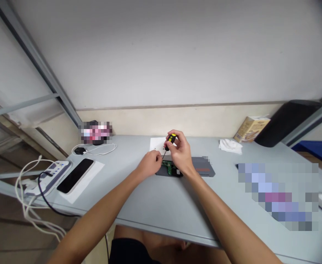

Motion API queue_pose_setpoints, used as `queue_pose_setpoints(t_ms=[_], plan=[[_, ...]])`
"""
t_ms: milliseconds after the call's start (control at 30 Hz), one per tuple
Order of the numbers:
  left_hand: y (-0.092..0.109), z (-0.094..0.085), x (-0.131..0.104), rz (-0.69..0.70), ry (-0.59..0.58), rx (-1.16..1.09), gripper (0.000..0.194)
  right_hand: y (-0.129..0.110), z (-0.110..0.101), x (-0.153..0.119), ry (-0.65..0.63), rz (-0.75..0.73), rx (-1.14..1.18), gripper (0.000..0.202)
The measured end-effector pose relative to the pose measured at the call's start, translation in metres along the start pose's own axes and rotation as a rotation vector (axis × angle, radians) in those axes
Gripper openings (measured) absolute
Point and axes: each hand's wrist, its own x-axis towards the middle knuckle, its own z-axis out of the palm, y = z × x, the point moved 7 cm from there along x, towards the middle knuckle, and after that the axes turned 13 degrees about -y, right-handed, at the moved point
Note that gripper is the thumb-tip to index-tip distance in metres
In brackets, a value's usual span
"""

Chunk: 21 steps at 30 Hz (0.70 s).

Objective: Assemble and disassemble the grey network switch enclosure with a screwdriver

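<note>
My right hand is wrapped round the black and yellow handle of a screwdriver. Its thin shaft slants down to the left, the tip close to a green circuit board. My left hand is closed at the board's left end, by the screwdriver tip; whatever its fingers pinch is hidden. A black part adjoins the board, partly behind my right wrist. Beneath both lies a flat dark grey mat with orange print. Behind my hands is a white sheet with small dark specks on it.
On the left are a phone on white paper, a power strip with cables, and a black charger. A crumpled tissue, a carton and a black cylinder stand back right. A blurred object lies right.
</note>
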Motion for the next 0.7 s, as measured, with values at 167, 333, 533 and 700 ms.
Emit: queue_pose_setpoints(t_ms=[167, 333, 533, 700], plan=[[-0.0001, -0.0003, -0.0003, 0.002, 0.004, -0.006, 0.026, -0.0015, -0.0024, 0.0004, 0.004, 0.01, 0.008, 0.028], [-0.0001, 0.0, -0.0002, -0.004, -0.005, -0.002, 0.026, -0.003, -0.0049, 0.0004, 0.023, 0.011, -0.005, 0.029], [0.0004, 0.0003, 0.0003, -0.001, -0.006, 0.017, 0.026, -0.0019, -0.0037, 0.0008, 0.001, 0.01, -0.007, 0.027], [0.0007, -0.0001, -0.0004, -0.008, -0.005, 0.014, 0.026, -0.0012, -0.0058, 0.0007, 0.019, 0.006, -0.012, 0.027]])
